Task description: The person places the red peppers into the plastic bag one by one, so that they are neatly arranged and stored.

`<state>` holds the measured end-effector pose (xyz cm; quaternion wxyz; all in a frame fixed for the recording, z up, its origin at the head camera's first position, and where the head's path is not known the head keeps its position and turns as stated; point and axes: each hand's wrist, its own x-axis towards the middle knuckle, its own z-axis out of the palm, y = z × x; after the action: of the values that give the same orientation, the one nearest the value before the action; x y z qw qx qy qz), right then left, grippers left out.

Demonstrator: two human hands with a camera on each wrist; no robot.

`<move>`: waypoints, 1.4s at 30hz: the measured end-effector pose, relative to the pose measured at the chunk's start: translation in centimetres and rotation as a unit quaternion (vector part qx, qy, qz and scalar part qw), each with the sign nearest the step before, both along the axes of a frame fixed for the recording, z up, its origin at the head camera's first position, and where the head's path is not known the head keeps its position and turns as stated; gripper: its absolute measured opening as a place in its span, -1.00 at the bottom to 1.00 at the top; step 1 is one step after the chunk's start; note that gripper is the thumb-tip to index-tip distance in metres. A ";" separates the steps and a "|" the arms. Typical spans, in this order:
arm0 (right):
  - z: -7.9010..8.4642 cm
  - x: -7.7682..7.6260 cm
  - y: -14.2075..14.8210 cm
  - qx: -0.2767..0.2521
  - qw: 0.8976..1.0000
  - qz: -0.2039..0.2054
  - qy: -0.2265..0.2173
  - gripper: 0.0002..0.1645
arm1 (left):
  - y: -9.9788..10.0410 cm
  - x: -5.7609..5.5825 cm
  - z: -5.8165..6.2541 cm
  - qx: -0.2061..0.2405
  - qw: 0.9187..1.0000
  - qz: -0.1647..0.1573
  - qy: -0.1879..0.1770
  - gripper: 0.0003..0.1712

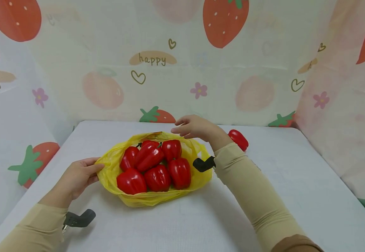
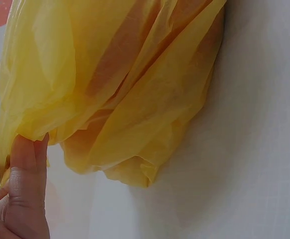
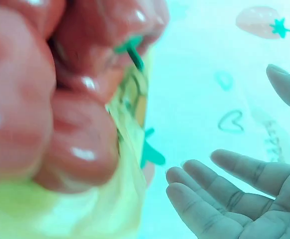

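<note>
A yellow plastic bag (image 1: 132, 200) lies wide-mouthed on the table, with several glossy red bell peppers (image 1: 149, 156) piled inside. My left hand (image 1: 79, 176) pinches the bag's left edge between thumb and fingers; in the left wrist view the thumb (image 2: 28, 184) presses against the thin yellow film. Over the bag's far right rim hovers my right hand (image 1: 198, 126), fingers extended and apart, holding nothing. The right wrist view shows its spread fingers (image 3: 244, 172) beside the peppers (image 3: 80, 139), one with a green stem.
One more red bell pepper (image 1: 238, 140) lies on the white table (image 1: 296, 196) at the back right, partly hidden by the right forearm. A printed strawberry backdrop (image 1: 170, 91) encloses the table at the back and sides. Dark camera mounts (image 1: 81, 218) stick out from both wrists.
</note>
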<state>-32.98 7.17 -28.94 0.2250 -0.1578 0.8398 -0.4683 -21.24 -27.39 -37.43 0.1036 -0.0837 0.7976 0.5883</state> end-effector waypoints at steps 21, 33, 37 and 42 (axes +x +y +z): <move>1.1 -1.6 11.2 0.040 0.992 -0.123 -0.001 -0.31 | 0.1 0.2 0.0 0.002 1.000 0.003 0.004 -0.31; -1.5 -3.2 16.5 0.072 0.983 -0.169 -0.001 -0.25 | 0.1 0.2 0.1 -0.002 1.000 0.007 0.002 -0.31; -2.1 -3.1 17.3 0.086 0.980 -0.178 0.001 -0.27 | 0.0 0.2 -0.1 0.000 1.000 0.005 0.003 -0.30; -2.9 -3.2 17.9 0.116 0.976 -0.182 0.008 -0.30 | 0.0 0.2 -0.1 -0.003 1.000 0.005 0.003 -0.30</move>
<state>-36.21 25.10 -31.87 0.1460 0.0206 0.9050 -0.3990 -21.04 -27.42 -37.55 0.0977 -0.0865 0.7995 0.5864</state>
